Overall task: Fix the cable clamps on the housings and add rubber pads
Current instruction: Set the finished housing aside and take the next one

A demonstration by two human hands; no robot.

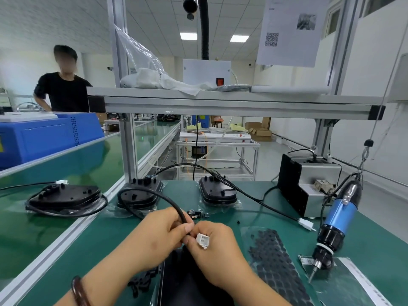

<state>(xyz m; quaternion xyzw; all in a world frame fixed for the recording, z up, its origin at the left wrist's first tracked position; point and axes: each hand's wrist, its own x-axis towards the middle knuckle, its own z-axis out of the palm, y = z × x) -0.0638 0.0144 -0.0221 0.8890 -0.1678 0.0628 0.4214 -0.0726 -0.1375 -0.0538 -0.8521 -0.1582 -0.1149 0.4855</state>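
closest in, under both wrists, a dark housing (187,286) is lying on the green bench mat (106,250), mostly hidden by the arms. above it the left hand (154,237) is curling its fingers and pinching the black cable (154,193). the right hand (218,250) is closing thumb and fingers on the cable's white connector (202,240), and the two hands are touching. i cannot tell whether a clamp is already sitting on the cable between the fingertips.

the cable is looping away from the left hand to a second housing (139,195) beyond it. a hard tug risks dragging that housing off its spot or straining the wire at the connector. just past the fingertips the loose cable clamps (196,214) are lying small and scattered, where a sweeping loop of cable could flick them away.

to the right of the right hand the rubber pad sheet (276,261) is lying flat. further right the electric screwdriver (340,219) is hanging with its bit near the mat, and a snagged cable could set it swinging.
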